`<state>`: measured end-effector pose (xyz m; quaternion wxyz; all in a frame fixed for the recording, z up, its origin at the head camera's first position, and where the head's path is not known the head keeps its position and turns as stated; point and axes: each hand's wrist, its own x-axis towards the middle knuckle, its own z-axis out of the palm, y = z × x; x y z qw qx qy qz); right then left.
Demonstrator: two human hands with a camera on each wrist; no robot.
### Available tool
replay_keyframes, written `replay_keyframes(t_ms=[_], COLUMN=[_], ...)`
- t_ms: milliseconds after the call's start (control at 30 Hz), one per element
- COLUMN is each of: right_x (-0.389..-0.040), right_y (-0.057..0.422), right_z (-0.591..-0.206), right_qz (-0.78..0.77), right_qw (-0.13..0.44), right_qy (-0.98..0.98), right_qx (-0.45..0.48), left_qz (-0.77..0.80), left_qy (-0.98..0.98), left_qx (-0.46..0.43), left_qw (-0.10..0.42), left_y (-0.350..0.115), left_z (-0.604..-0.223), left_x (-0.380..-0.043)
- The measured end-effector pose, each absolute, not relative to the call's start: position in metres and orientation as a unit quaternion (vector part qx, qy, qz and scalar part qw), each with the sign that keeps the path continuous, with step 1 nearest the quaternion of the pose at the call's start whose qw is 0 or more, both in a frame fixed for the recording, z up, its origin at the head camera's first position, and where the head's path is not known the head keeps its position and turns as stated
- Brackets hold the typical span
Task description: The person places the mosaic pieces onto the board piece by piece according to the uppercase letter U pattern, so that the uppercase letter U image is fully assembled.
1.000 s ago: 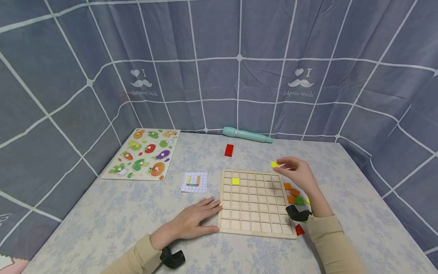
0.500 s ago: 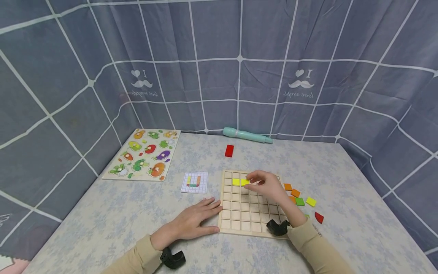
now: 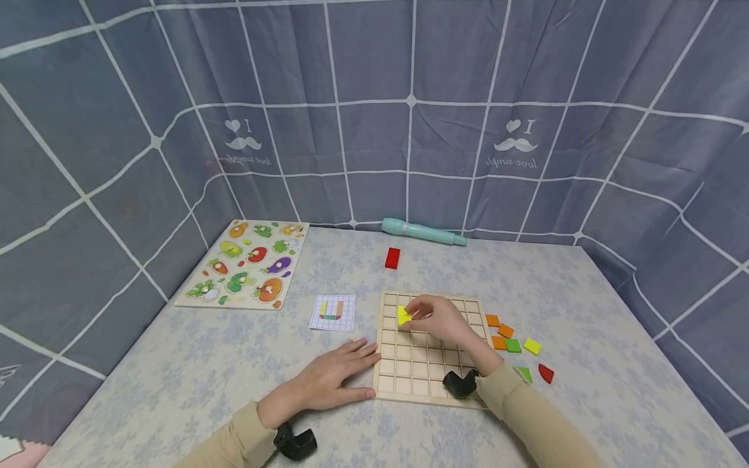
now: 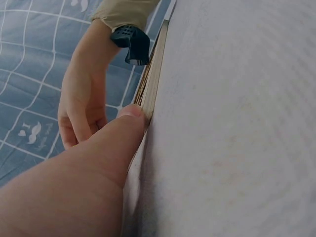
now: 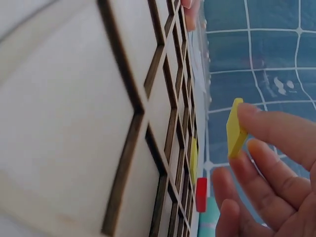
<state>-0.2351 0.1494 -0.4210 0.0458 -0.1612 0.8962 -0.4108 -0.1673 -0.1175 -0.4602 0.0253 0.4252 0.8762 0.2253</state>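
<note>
Above the wooden grid board, my right hand pinches a yellow square tile between thumb and fingertips. In the right wrist view this tile is tilted and apart from the board. Another yellow tile lies in a cell near the board's far left corner; the head view shows the two yellows overlapping, partly behind the fingers. My left hand lies flat on the table with straight fingers, its thumb and fingertips touching the board's left edge. A pattern card with a coloured U shape lies left of the board.
Orange tiles, a green tile, a yellow tile and a red quarter-round piece lie right of the board. Behind it are a red block and a teal pen-like stick. A vegetable puzzle board lies far left.
My right hand has carried the yellow tile leftward from beyond the board's far right corner to the yellow tile in the grid. My left hand has stayed still.
</note>
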Motion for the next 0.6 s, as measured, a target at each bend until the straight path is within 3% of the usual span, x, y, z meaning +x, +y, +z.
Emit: replay_keyframes(t_ms=[600], right_x=[-0.240], right_y=[0.138], right_z=[-0.433], right_qz=[-0.361], right_qw=[0.038], right_qy=[0.922], right_qx=[-0.133], left_qz=[0.226], left_qy=[0.876], left_qx=[0.425], left_qw=[0.021], left_y=[-0.118], left_z=[-0.461], left_x=[-0.166])
